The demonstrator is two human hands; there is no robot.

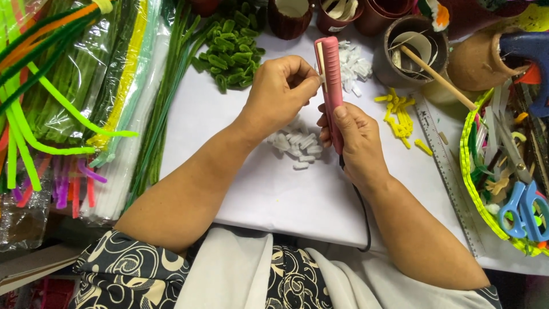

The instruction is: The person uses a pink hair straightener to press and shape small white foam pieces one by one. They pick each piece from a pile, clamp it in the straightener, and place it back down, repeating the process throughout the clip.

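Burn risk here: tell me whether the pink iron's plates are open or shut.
Slightly open: the pink iron shows a gap, with a white piece from the left hand poking in.

Blue-handled scissors in basket (perhaps woven); ruler beside it.

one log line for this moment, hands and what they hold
right hand: grips pink flat iron | left hand: pinches white piece at iron | table: white pieces

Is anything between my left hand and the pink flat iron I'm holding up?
Nothing visible does. The left hand pinches a small white piece right at the edge of the pink flat iron, which the right hand grips lower down.
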